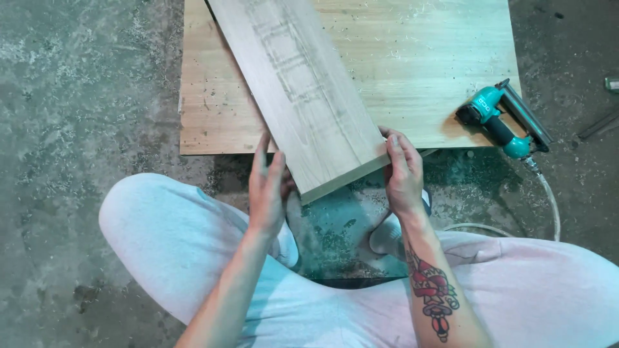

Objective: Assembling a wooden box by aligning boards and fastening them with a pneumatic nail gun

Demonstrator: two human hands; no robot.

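A long pale wooden plank (303, 90) lies slanted across a wide wooden panel (419, 64) on the floor, its near end sticking out past the panel's front edge. My left hand (267, 187) presses flat against the plank's left edge near that end, fingers straight. On the opposite edge, my right hand (403, 171) grips the near right corner with the fingers curled over it. Faint rectangular marks run along the plank's top face. My knees in light trousers are spread on either side, below the hands.
A teal and black pneumatic nail gun (503, 119) rests on the panel's right front corner, its hose (548, 200) trailing down over the concrete floor (84, 96). Sawdust is scattered on floor and panel. Metal strips (599, 122) lie at the far right.
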